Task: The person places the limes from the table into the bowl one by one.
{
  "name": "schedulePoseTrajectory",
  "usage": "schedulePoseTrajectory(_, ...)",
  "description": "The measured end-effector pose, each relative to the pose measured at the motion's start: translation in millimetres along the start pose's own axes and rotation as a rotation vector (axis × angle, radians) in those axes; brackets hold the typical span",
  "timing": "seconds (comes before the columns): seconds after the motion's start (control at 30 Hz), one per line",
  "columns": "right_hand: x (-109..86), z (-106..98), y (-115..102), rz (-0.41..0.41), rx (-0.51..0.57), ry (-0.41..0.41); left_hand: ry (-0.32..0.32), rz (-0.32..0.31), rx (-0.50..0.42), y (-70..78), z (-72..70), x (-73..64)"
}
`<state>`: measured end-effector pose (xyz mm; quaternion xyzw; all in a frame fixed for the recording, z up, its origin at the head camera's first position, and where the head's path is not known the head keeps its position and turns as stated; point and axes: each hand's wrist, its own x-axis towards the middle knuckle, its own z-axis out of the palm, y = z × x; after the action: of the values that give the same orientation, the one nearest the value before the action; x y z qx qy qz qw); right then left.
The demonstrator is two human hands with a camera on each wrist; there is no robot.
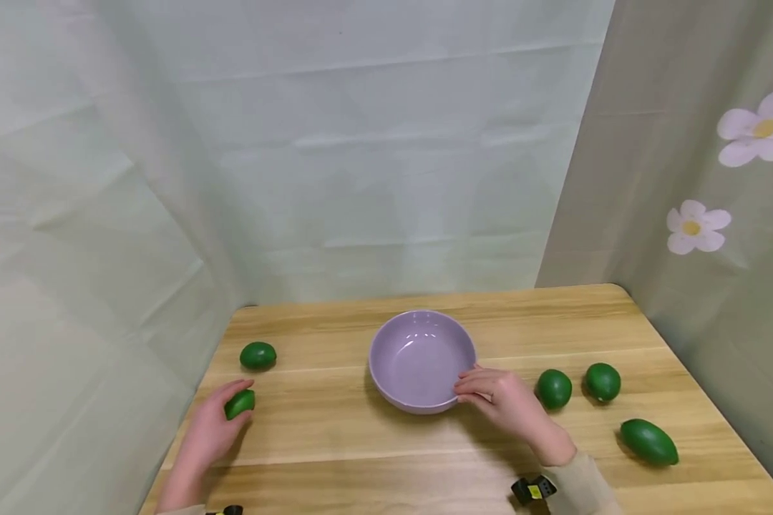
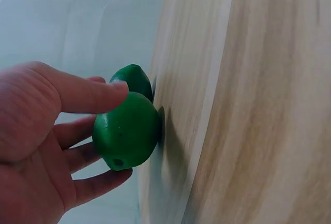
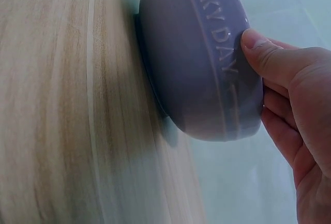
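On the left of the table my left hand has its thumb and fingers around a green lime. The left wrist view shows the thumb over this lime, close beside the wood. A second lime lies just beyond it. Near the table's middle stands a lilac bowl, nothing inside it. My right hand pinches its right rim, thumb outside and fingers over the edge. Raised letters run along the bowl's outer wall in the right wrist view.
To the right of the right hand lie two round green fruits, one nearer and one farther right. A longer green fruit is closer to the right edge. Pale curtains hang behind and beside the wooden table.
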<state>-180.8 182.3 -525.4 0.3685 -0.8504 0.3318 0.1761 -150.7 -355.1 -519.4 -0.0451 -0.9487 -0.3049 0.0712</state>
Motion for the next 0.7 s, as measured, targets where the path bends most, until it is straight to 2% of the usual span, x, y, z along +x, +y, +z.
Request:
schedulePoseTrajectory(0.17,0.3,1.2,-2.0,0.001,-0.003,-0.004,-0.015,-0.028,0.017,-1.2,-0.3,-0.4)
schedulePoseTrajectory(0.7,1.1,-0.7,-2.0,0.016,0.013,-0.017,-0.041,-0.080,-0.020,-5.5,-1.9,0.8)
